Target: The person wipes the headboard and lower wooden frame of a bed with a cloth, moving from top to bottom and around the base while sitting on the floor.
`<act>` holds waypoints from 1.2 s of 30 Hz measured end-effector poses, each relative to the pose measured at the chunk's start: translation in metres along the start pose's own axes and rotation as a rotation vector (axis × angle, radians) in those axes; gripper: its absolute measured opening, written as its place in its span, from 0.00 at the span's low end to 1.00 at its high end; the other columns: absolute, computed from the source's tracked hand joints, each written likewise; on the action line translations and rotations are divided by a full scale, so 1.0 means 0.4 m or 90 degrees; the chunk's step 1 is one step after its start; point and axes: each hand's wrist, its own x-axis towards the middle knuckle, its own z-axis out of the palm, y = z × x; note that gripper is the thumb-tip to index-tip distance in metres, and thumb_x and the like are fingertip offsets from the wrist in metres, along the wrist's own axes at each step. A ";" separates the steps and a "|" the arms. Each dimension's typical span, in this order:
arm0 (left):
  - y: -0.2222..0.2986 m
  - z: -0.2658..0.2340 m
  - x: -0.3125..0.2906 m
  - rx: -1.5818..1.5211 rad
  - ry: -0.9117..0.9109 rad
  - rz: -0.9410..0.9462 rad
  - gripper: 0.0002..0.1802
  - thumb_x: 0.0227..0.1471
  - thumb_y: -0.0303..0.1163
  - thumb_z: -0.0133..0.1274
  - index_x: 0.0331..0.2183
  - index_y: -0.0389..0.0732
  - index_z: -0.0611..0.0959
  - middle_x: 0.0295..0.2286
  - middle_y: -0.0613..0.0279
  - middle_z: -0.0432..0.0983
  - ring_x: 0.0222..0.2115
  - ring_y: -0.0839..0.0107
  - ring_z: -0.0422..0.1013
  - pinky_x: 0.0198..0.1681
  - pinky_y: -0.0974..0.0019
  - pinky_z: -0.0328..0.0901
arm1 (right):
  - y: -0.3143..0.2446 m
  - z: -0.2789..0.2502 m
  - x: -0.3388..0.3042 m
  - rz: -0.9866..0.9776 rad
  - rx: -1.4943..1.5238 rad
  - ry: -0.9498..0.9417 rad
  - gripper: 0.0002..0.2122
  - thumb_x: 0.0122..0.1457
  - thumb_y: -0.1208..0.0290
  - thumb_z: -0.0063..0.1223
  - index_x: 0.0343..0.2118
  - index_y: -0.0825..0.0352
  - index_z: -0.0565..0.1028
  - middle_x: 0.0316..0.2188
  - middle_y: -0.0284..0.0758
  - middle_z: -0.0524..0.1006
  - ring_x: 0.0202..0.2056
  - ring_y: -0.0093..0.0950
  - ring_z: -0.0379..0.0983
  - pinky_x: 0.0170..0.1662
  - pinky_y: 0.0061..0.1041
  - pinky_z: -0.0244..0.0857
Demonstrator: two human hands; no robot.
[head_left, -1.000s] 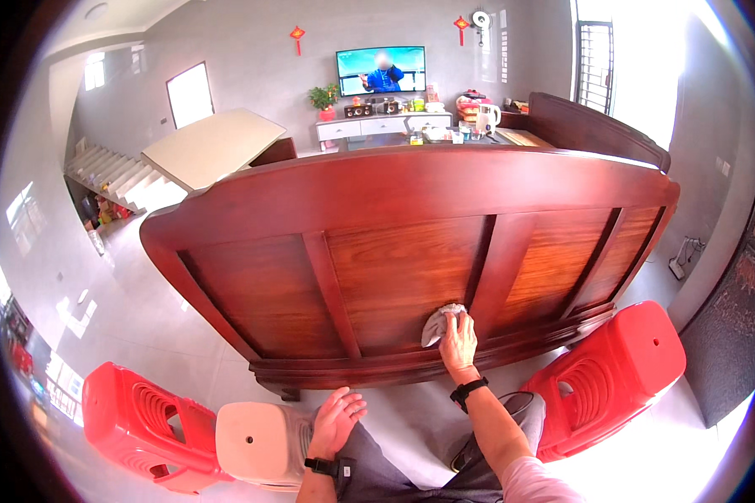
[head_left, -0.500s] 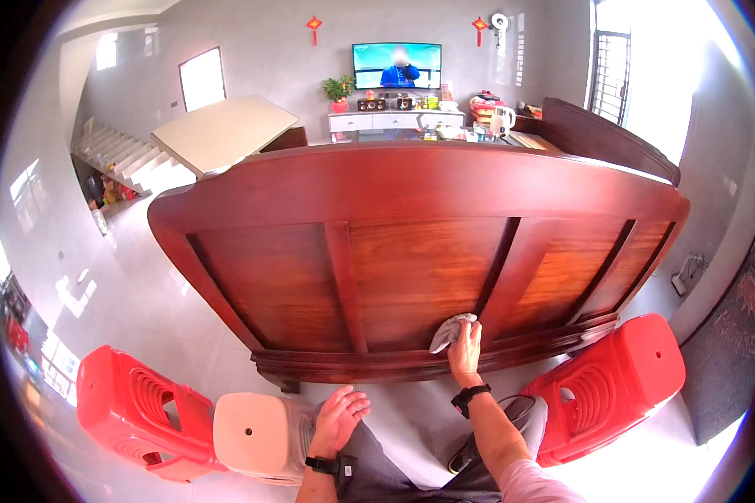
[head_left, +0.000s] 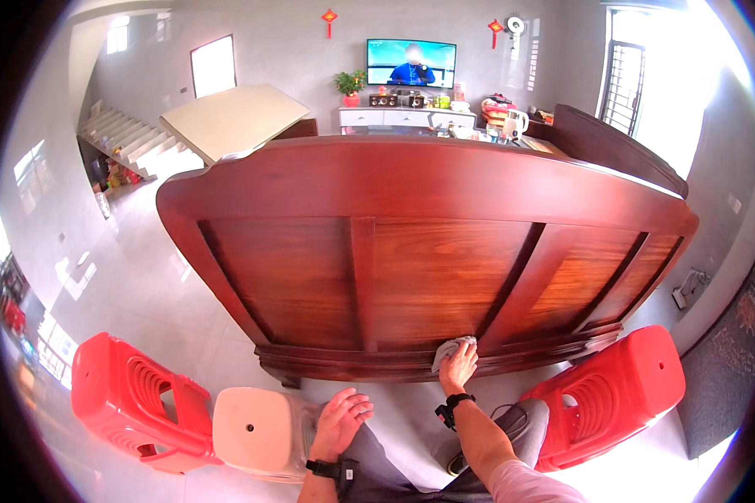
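In front of me stands the panelled back of a dark red-brown wooden bench (head_left: 432, 180). My right hand (head_left: 459, 367) is closed on a grey cloth (head_left: 450, 350), which it presses against the bench's lower rail, below the middle panel. Part of the cloth is covered by the fingers. My left hand (head_left: 341, 422) hovers near my knee, palm partly turned up and fingers loosely curled but apart, with nothing in it. Dark bands circle both wrists.
Stacked red plastic stools stand at left (head_left: 138, 402) and right (head_left: 617, 398). A beige stool (head_left: 252, 432) is close beside my left forearm. Behind the bench are a tilted pale board (head_left: 235, 120), a white cabinet (head_left: 369, 118) and a television (head_left: 411, 63).
My right hand has moved the cloth down from the middle panel's lower edge onto the rail. The left hand stays nearly still. The whole view has shifted slightly.
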 end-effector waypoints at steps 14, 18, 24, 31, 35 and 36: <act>-0.005 0.010 0.010 -0.024 -0.016 -0.006 0.17 0.56 0.31 0.48 0.48 0.40 0.72 0.43 0.49 0.72 0.45 0.56 0.69 0.50 0.52 0.63 | -0.137 0.155 -0.122 -0.290 0.071 -0.151 0.21 0.44 0.67 0.56 0.45 0.56 0.73 0.40 0.44 0.69 0.39 0.45 0.68 0.39 0.42 0.67; 0.006 -0.015 -0.001 -0.036 -0.015 0.002 0.18 0.56 0.31 0.49 0.49 0.40 0.71 0.44 0.49 0.71 0.46 0.55 0.68 0.51 0.52 0.63 | -0.254 0.082 -0.137 -0.102 0.244 -0.370 0.21 0.50 0.68 0.51 0.50 0.61 0.69 0.43 0.49 0.68 0.43 0.48 0.67 0.45 0.44 0.64; 0.023 -0.004 -0.026 -0.026 0.009 0.002 0.17 0.56 0.33 0.48 0.48 0.42 0.72 0.43 0.51 0.72 0.44 0.59 0.69 0.51 0.52 0.63 | -0.377 -0.095 -0.095 -0.318 0.500 -0.004 0.25 0.50 0.78 0.47 0.55 0.68 0.62 0.46 0.58 0.63 0.47 0.56 0.58 0.52 0.48 0.53; -0.003 0.018 0.004 0.006 0.008 -0.026 0.18 0.56 0.34 0.49 0.49 0.42 0.72 0.43 0.52 0.72 0.45 0.60 0.69 0.50 0.53 0.63 | -0.398 -0.110 -0.046 -0.363 0.478 -0.031 0.26 0.45 0.85 0.46 0.51 0.67 0.62 0.45 0.56 0.61 0.43 0.56 0.63 0.47 0.44 0.62; 0.014 0.020 -0.002 0.020 0.006 -0.024 0.19 0.57 0.35 0.49 0.49 0.43 0.72 0.43 0.52 0.72 0.44 0.60 0.69 0.50 0.53 0.63 | -0.305 0.003 -0.124 -0.268 0.408 -0.184 0.26 0.44 0.83 0.48 0.50 0.66 0.63 0.45 0.52 0.63 0.43 0.54 0.65 0.46 0.44 0.64; 0.015 0.019 -0.001 0.024 0.002 -0.023 0.19 0.57 0.36 0.49 0.49 0.43 0.72 0.43 0.52 0.72 0.44 0.60 0.69 0.50 0.53 0.63 | -0.278 0.025 -0.138 -0.262 0.365 -0.203 0.26 0.44 0.82 0.49 0.50 0.66 0.63 0.45 0.50 0.64 0.43 0.52 0.65 0.46 0.44 0.64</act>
